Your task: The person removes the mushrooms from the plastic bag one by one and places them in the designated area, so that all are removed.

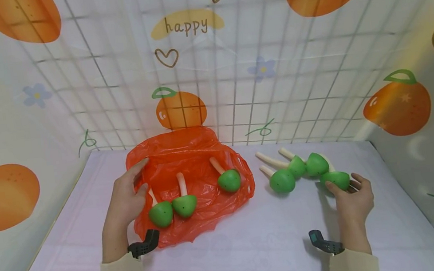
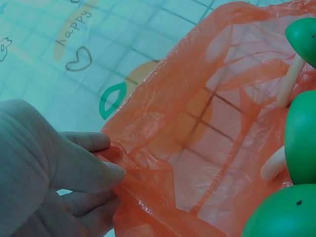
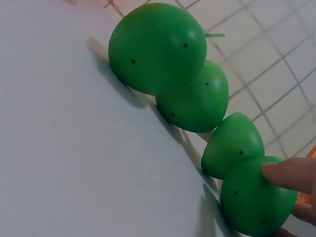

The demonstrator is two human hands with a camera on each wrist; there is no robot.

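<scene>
A red plastic bag (image 1: pixel 213 212) lies spread on the table, its film also filling much of the left wrist view. Three toy mushrooms with green dotted caps and pale stems rest on it; one is this mushroom (image 1: pixel 229 180). At the bag's left edge, my left hand (image 1: pixel 125 197) pinches the crumpled film (image 2: pixel 143 182) between thumb and fingers. On the right my right hand (image 1: pixel 354 196) grips the cap of another toy mushroom (image 3: pixel 254 202), thumb on one side and fingers on the other. Just left of it, several more mushrooms (image 1: pixel 282 181) lie clustered, stems toward the back.
A pale cloth covers the table (image 1: pixel 247 257). Behind it rises a wire grid (image 1: pixel 291 113) under a sheet printed with oranges, hearts and flowers. Printed sheets also hang at the left and right sides. Each wrist carries a black strap mount (image 1: pixel 145 244).
</scene>
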